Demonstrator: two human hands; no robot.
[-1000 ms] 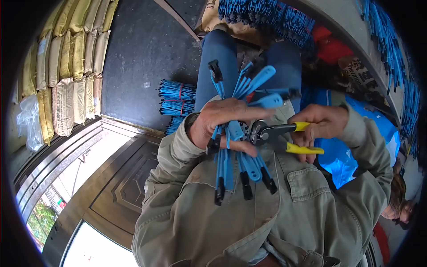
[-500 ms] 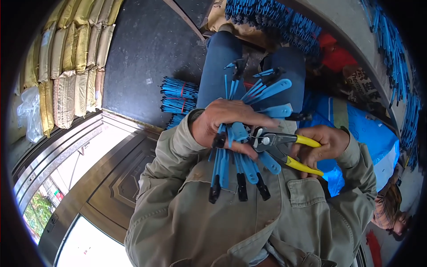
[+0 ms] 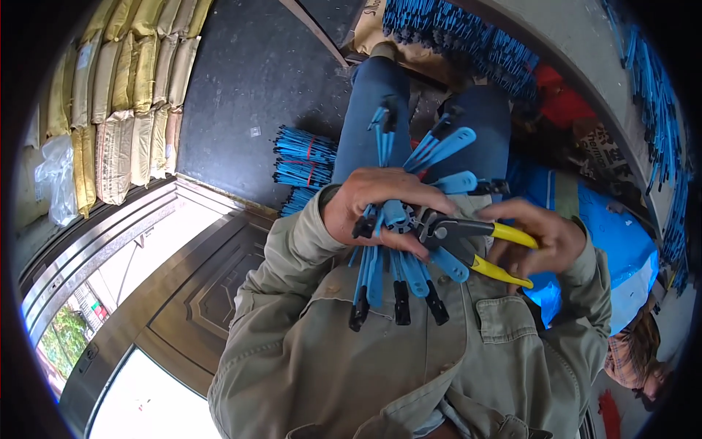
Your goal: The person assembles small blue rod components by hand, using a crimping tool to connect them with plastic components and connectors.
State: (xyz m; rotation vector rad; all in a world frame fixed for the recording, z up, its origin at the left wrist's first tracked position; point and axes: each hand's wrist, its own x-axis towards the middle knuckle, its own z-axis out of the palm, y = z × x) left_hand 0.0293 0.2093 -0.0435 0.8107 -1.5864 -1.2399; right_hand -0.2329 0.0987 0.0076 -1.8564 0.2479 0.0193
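Note:
My left hand is closed round a cluster of blue plastic strips with black tips. The strips fan out from a small round hub between my thumb and fingers. Yellow-handled pliers lie across my right hand, whose fingers are spread and slightly blurred around the handles. The handles stand apart, and the jaws reach the cluster beside the hub. My left thumb and fingers partly hide the jaws and the hub.
Bundles of similar blue strips lie on the dark floor beside my legs; more fill the far side and right edge. Blue sheeting lies right of me. Sacks are stacked left, above a brown door. Another person's plaid sleeve shows lower right.
My right-hand fingers have loosened and spread on the plier handles. The pliers have tilted slightly. My left hand keeps its hold on the cluster, and the whole view has shifted a little.

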